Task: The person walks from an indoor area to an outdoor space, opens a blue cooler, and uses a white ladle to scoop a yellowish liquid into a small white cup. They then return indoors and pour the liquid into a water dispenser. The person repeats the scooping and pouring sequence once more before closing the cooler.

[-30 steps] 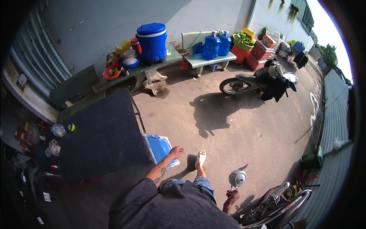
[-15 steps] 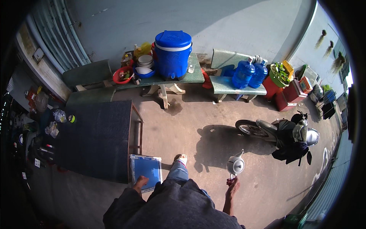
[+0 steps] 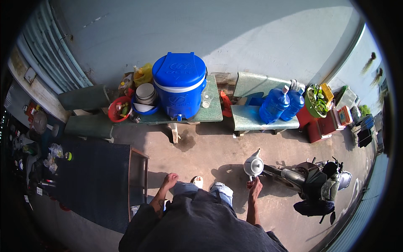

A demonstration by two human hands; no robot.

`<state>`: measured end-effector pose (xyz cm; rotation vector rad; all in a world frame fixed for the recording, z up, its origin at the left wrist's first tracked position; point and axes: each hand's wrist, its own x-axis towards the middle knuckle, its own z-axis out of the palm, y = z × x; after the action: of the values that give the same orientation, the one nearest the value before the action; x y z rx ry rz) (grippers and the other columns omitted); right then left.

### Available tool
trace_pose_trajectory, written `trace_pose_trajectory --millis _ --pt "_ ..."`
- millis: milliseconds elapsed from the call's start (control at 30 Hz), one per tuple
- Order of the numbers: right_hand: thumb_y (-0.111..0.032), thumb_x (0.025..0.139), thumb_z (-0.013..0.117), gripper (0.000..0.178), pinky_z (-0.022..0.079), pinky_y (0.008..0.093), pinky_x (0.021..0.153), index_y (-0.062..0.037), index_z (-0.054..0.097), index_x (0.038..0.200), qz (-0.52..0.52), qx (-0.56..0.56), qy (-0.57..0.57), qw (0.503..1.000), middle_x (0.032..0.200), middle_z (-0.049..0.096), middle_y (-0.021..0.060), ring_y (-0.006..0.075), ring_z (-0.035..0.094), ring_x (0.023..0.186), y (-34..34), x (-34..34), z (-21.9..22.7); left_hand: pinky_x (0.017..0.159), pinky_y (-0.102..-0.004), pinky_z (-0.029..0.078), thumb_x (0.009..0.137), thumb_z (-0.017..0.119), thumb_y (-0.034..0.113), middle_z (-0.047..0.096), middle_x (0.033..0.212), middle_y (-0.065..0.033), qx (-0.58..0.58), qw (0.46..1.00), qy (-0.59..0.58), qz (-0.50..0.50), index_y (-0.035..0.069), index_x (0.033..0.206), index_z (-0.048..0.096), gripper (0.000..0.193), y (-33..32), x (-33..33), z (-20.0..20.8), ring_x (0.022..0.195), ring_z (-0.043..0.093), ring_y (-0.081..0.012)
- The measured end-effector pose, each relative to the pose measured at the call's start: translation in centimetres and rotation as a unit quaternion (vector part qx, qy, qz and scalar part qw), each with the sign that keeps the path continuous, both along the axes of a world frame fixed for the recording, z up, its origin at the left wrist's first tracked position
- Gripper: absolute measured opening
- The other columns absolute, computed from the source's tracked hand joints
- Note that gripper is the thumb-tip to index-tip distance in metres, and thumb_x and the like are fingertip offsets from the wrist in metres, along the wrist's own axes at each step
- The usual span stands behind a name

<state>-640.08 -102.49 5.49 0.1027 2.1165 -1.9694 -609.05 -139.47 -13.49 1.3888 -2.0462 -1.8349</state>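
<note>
A white teapot (image 3: 253, 166) with a domed lid hangs in front of me on the right, its spout pointing away. My right hand (image 3: 254, 187) is closed round its handle. My left hand (image 3: 170, 180) is in front of my left thigh, fingers loosely curled, with nothing visible in it. The dark-topped table (image 3: 96, 180) stands to the left of that hand. Ahead, a large blue drink cooler (image 3: 179, 88) with a small spigot stands on a green stone table (image 3: 210, 115). Beside the cooler are clear glasses (image 3: 206, 100).
Left of the cooler are stacked bowls (image 3: 146, 94) and a red basin (image 3: 120, 109) of produce. Two blue water jugs (image 3: 275, 105) stand on a stone bench (image 3: 247, 116). A motorbike (image 3: 310, 180) is parked at right. A framed panel (image 3: 134, 210) shows partly by the dark table.
I have moved forward, nearer the cooler. My left hand has come away from the blue framed panel toward my front. The teapot stays in my right hand.
</note>
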Motion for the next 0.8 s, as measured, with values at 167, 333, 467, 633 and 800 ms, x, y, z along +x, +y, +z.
trace_pose_trajectory --millis 167,333,467,633,800 --pt "-0.049 0.104 0.052 0.056 0.043 0.0262 0.052 -0.0054 0.058 0.069 0.058 0.010 -0.011 0.998 0.065 0.064 0.0072 0.0116 0.056 0.055 -9.2 -12.5 -0.7 0.074 -0.0290 0.060 0.099 0.068 0.021 0.071 0.099 -0.0101 0.010 0.985 0.141 0.096 -0.004 0.120 0.064 0.032 -6.4 -5.4 3.9 0.085 0.069 -0.0142" --pt "-0.044 0.103 0.054 0.053 0.046 0.0277 0.054 -0.0011 0.065 0.074 0.122 0.007 -0.015 0.992 0.063 0.065 0.0084 0.0122 0.057 0.054 -20.1 -25.5 -3.9 0.073 -0.0302 0.062 0.096 0.070 0.021 0.071 0.095 -0.0108 0.011 0.966 -0.016 0.256 -0.003 0.115 0.066 0.031 -5.9 -3.0 3.8 0.082 0.070 -0.0168" --pt "-0.042 0.103 0.053 0.051 0.043 0.0275 0.052 -0.0052 0.060 0.068 0.184 -0.017 -0.046 0.982 0.061 0.062 0.0075 0.0115 0.055 0.052 -30.7 -36.0 -7.1 0.062 -0.0310 0.060 0.092 0.064 0.017 0.070 0.081 -0.0112 0.078 0.933 -0.160 0.312 -0.003 0.098 0.072 0.022 -1.8 -3.8 5.0 0.071 0.070 -0.0190" --pt "-0.037 0.100 0.054 0.049 0.046 0.0280 0.054 -0.0010 0.063 0.068 0.268 0.047 -0.047 0.961 0.061 0.063 0.0074 0.0125 0.057 0.054 -43.0 -47.0 -9.0 0.072 -0.0342 0.055 0.092 0.060 0.024 0.067 0.075 -0.0076 0.072 0.955 -0.224 0.181 -0.004 0.084 0.069 0.030 1.6 -9.5 7.9 0.073 0.066 -0.0180" --pt "-0.035 0.100 0.054 0.048 0.050 0.0308 0.058 0.0017 0.063 0.069 0.363 0.048 -0.027 0.930 0.062 0.063 0.0073 0.0134 0.061 0.058 -54.6 -53.9 -11.8 0.075 -0.0348 0.055 0.094 0.062 0.026 0.070 0.084 -0.0102 0.118 0.945 -0.227 0.205 -0.003 0.099 0.070 0.031 4.5 -15.4 10.6 0.081 0.070 -0.0206"
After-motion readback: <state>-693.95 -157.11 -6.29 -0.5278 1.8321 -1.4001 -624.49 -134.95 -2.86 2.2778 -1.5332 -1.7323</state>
